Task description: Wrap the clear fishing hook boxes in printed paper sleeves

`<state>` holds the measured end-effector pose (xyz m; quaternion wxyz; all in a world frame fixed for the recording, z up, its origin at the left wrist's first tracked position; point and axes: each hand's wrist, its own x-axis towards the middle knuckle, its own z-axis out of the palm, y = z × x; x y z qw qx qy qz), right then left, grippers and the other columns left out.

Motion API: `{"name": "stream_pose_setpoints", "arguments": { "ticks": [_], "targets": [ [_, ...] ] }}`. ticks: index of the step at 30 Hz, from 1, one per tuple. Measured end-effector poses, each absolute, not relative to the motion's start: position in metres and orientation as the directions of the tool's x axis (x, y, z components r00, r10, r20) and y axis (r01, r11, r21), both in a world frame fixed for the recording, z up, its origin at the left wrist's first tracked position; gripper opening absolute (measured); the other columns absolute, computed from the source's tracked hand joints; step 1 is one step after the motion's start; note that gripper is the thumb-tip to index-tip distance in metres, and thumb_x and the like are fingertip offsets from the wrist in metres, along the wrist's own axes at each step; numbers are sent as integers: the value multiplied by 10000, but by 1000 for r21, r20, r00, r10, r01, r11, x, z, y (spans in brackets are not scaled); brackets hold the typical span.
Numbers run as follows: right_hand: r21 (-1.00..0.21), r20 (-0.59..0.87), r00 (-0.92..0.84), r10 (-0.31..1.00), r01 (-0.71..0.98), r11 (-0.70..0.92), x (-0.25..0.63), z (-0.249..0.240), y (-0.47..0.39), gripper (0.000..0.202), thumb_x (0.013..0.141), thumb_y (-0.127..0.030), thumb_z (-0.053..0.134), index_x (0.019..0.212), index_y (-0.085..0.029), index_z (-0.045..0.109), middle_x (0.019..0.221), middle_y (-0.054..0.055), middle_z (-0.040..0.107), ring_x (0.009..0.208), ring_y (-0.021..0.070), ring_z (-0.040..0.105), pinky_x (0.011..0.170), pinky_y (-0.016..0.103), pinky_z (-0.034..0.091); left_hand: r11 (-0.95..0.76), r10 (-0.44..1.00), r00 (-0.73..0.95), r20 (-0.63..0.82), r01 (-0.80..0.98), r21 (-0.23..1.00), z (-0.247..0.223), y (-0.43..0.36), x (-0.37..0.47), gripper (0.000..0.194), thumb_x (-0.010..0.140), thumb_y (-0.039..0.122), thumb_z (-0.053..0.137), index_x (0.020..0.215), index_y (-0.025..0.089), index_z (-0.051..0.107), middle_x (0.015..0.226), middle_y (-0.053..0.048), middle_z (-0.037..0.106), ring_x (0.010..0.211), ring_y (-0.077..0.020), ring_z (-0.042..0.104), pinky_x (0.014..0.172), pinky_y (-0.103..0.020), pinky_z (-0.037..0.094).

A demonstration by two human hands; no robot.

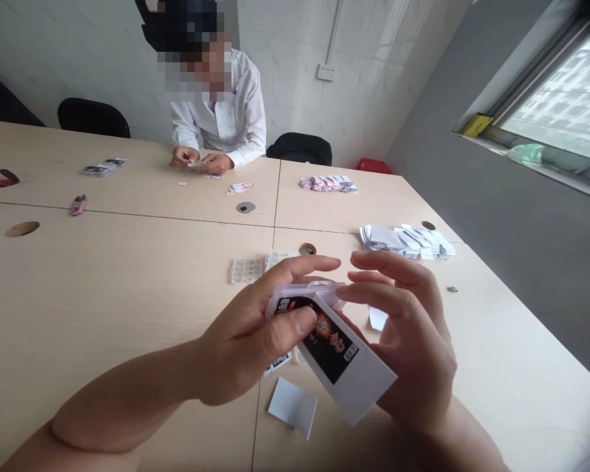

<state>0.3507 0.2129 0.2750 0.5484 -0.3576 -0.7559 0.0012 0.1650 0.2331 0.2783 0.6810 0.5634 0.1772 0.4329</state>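
My left hand [255,334] is wrapped round a clear plastic box [280,292], its thumb pressing on a black-and-white printed card [341,354]. The card lies against the box and sticks out past it toward the lower right. My right hand [413,341] is curled at the card's right side, with a fingertip at the box's upper corner; its thumb is hidden behind the card. Below them a folded white card [292,406] lies on the table. Just beyond my left hand are a clear compartment case [246,271] with small yellowish pieces and another similar case [279,257], partly covered.
Across the table [128,295] a person in a white shirt [219,118] handles a small item. Stacks of white cards [406,241] and red-edged cards [327,183] lie to the right. Pink-handled pliers [78,205] and clear boxes [105,167] are on the left.
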Motion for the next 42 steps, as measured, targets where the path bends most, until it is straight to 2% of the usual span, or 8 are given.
{"name": "stream_pose_setpoints", "arguments": {
  "ticks": [9, 15, 22, 28, 32, 38, 42],
  "targets": [
    [-398, 833, -114, 541, 554, 731, 350, 275, 214, 284, 865, -63, 725, 1088, -227, 659, 1233, 84, 606, 1152, 225, 618, 918, 410, 614, -95, 821, 510, 258, -322, 942, 277, 233, 166, 347, 1004, 341, 607, 1349, 305, 615, 1070, -40, 683, 849, -163, 613, 742, -258, 498],
    [-417, 820, -133, 556, 528, 740, 352, 276, 213, 294, 833, -12, 725, 1029, -218, 650, 1194, 77, 597, 1106, 207, 624, 888, 368, 601, -170, 767, 570, 293, -260, 951, 275, 236, 162, 347, 1053, 316, 525, 1381, 424, 553, 1168, 19, 662, 935, -129, 606, 817, -222, 483],
    [-320, 859, -169, 483, 559, 765, 350, 284, 215, 276, 818, 16, 690, 936, -226, 631, 965, 34, 648, 923, 197, 633, 797, 368, 550, -179, 748, 594, 298, -252, 951, 276, 238, 162, 331, 1065, 311, 502, 1369, 434, 541, 1098, 37, 675, 958, -127, 604, 850, -219, 472],
    [-252, 882, -196, 429, 573, 780, 351, 291, 215, 279, 801, 48, 679, 924, -200, 646, 868, 29, 702, 867, 187, 632, 770, 354, 533, -108, 780, 574, 249, -267, 957, 274, 237, 161, 302, 1035, 328, 556, 1331, 327, 612, 1012, -19, 637, 849, -147, 567, 750, -231, 487],
    [-229, 881, -204, 427, 607, 761, 353, 291, 213, 282, 804, 26, 679, 939, -220, 657, 878, 28, 714, 867, 201, 637, 751, 368, 536, -38, 776, 592, 216, -298, 954, 273, 238, 161, 289, 1033, 329, 566, 1314, 349, 628, 975, -4, 621, 811, -116, 568, 725, -189, 497],
    [-203, 877, -248, 411, 584, 786, 355, 294, 211, 289, 761, 59, 708, 938, -166, 666, 875, 42, 736, 865, 183, 650, 754, 334, 547, 33, 767, 615, 184, -323, 946, 274, 238, 161, 285, 1028, 332, 570, 1307, 354, 626, 965, 0, 631, 797, -113, 611, 705, -175, 543],
    [-233, 873, -240, 425, 560, 795, 356, 294, 212, 287, 783, 59, 671, 941, -181, 658, 832, 24, 742, 801, 178, 659, 696, 332, 555, 39, 779, 602, 177, -327, 944, 273, 238, 162, 300, 1021, 337, 576, 1316, 305, 623, 978, -26, 662, 824, -145, 649, 688, -195, 567]
  ]
}}
